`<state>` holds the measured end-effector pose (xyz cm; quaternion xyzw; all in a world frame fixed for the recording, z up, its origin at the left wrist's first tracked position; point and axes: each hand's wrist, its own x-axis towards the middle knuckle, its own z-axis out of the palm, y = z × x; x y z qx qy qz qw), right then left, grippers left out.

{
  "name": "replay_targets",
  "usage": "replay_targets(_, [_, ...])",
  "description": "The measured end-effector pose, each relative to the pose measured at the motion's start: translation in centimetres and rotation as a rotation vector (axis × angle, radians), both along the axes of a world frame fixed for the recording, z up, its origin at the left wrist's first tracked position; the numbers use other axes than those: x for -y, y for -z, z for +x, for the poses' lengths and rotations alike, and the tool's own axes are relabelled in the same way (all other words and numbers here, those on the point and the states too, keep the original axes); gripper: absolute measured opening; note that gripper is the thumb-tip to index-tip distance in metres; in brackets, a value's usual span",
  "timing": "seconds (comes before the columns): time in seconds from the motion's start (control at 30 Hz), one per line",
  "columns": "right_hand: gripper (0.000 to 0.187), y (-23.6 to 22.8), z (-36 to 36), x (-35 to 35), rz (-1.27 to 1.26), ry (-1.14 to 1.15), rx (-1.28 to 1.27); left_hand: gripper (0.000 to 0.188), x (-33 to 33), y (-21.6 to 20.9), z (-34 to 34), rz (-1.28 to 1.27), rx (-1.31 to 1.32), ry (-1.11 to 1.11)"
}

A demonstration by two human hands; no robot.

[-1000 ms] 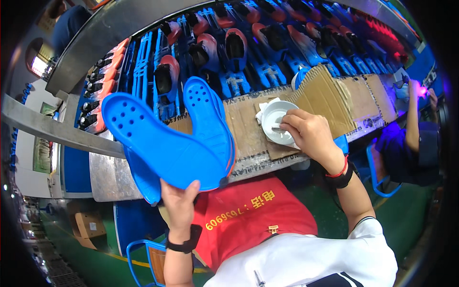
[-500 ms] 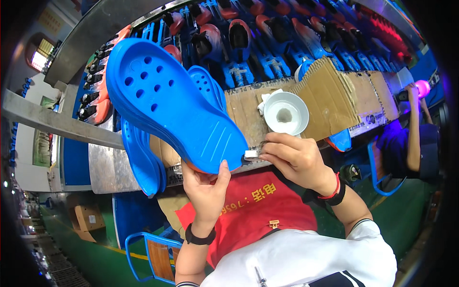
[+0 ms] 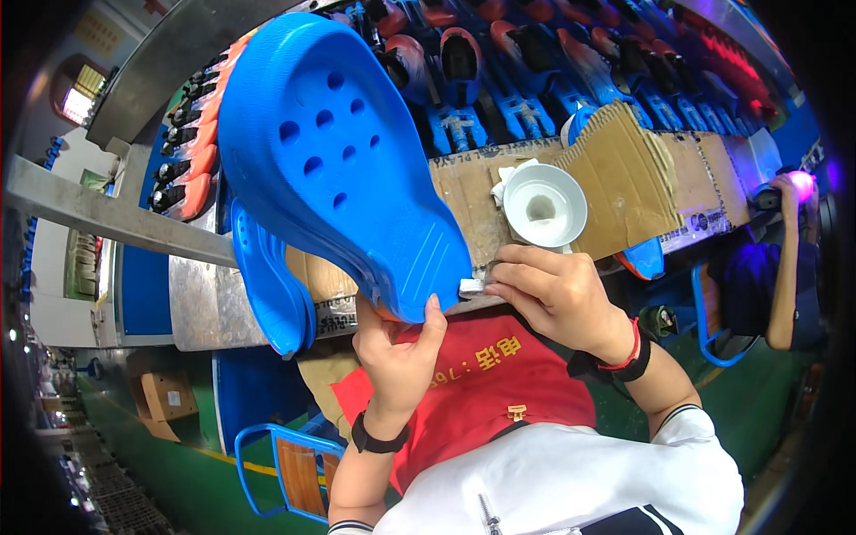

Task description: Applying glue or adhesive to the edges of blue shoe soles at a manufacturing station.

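A large blue shoe sole [image 3: 308, 183] with several round holes in its wide end is held up in front of me. My left hand [image 3: 399, 343] grips its narrow end from below, thumb on top, with a little orange showing underneath. In my right hand [image 3: 560, 290] a small white pad [image 3: 472, 287] is pinched between thumb and fingers. The pad sits right by the edge of the sole's narrow end; whether it touches cannot be made out. Just beyond that hand stands a white cup [image 3: 578, 203] with liquid in it.
More blue soles [image 3: 263, 285] lean at the bench's left edge. Cardboard [image 3: 624, 183] covers the bench. Behind are rows of orange-and-black shoes [image 3: 459, 58] on blue racks. A metal bar [image 3: 116, 214] crosses at left. Another person's arm [image 3: 786, 259] is at far right, near a pink light.
The sole's wide end has tipped up and swung right, nearer the camera. My left hand has shifted slightly right. The right hand still holds the pad at the narrow end.
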<state>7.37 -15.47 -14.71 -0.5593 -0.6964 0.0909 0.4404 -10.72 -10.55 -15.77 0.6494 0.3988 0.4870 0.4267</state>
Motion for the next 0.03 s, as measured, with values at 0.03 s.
replay_targets(0.03, [0.013,0.08,0.03,-0.04,-0.004,0.010,0.018,0.052,-0.03,0.19,-0.19,0.006,-0.012,0.005])
